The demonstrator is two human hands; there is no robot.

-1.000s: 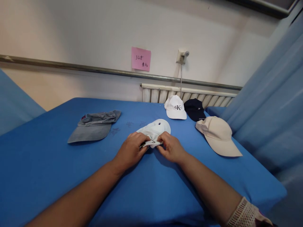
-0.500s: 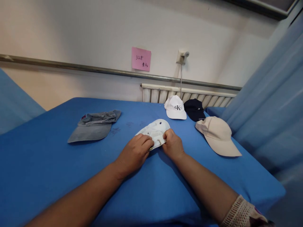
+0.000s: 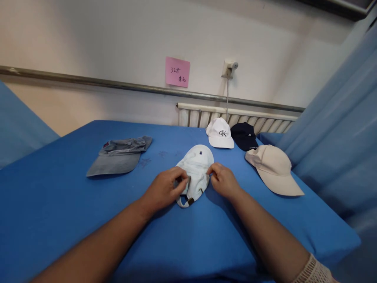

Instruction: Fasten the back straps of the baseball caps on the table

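A pale white baseball cap lies on the blue-covered table between my hands, with a small dark emblem at its far end. The back strap with its metal buckle points toward me. My left hand pinches the cap's left side, thumb and fingers closed on a fold of cloth. On the opposite edge, my right hand has its fingertips closed at the cap's rim. Nearest to the right hand among the other caps is a beige cap.
A grey cap lies to the left. Toward the back are a white cap with black letters and a dark navy cap. Behind the blue table cover run a radiator and a metal rail. Blue curtains hang at the right.
The white cap has turned and flattened out, its buckled strap now swung toward me and in view. My hands have moved slightly apart and loosened from the strap to the cap's sides.
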